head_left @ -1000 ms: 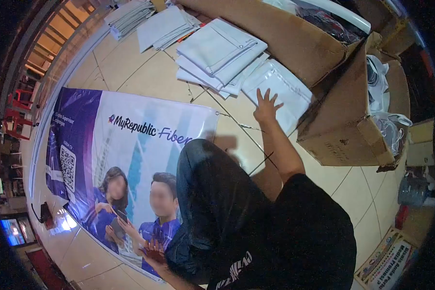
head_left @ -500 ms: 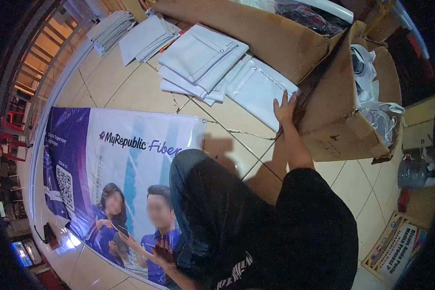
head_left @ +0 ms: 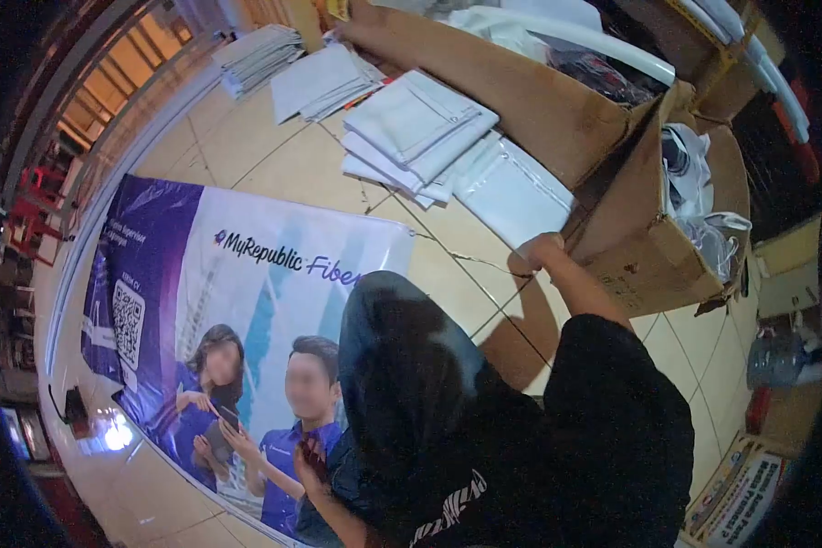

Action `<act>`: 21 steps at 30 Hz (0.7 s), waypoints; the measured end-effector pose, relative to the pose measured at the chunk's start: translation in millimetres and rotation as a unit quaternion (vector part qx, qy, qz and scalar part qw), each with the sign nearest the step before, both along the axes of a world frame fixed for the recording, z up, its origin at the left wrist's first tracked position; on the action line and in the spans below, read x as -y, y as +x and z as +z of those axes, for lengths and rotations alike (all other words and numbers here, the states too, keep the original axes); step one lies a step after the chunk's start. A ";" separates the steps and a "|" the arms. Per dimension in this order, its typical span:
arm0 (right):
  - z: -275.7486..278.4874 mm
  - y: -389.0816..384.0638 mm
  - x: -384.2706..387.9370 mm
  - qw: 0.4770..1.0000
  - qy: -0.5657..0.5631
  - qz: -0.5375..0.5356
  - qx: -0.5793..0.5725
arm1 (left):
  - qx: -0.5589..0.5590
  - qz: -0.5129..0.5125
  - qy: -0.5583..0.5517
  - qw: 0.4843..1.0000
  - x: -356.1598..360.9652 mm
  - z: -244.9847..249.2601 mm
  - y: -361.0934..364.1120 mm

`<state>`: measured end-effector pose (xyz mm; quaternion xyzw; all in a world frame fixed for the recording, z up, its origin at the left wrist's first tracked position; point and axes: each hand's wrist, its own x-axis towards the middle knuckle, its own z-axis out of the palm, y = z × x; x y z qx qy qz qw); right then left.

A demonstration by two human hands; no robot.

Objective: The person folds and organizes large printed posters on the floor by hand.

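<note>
Your right hand [head_left: 545, 249] is resting, fingers curled, at a folded white rectangular sheet's [head_left: 513, 194] near corner, perhaps steadying it; I cannot tell if they're gripping. Your left hand [head_left: 312, 468] is hovering, fingers loosely parted, before a glossy purple-and-white banner [head_left: 247, 310]. Beyond the right fingers, a layered white stack [head_left: 418, 123] is lying; beside them, a brown cardboard box [head_left: 630, 256] is crowding your reach.

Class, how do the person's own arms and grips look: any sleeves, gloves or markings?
The right arm wears a loose black sleeve ending near the elbow; on the left arm no sleeve edge shows clearly. The right grip and left grip are ungloved. White lettering, hard to read, marks the black shirt.
</note>
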<state>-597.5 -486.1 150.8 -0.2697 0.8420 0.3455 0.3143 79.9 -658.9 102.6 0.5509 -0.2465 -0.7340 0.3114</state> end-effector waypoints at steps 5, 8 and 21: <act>3.6 29.1 15.4 0.964 -0.255 0.035 -0.064 | 0.002 -0.014 -0.083 0.996 -7.0 -1.8 -9.1; 22.7 30.4 14.2 0.968 -0.212 -0.041 0.126 | 0.050 -0.024 -0.098 0.994 -9.5 6.0 -8.5; 5.6 -141.3 -31.9 0.904 -0.046 -0.065 -0.420 | 0.166 -0.106 -0.205 0.959 -16.6 0.3 -17.3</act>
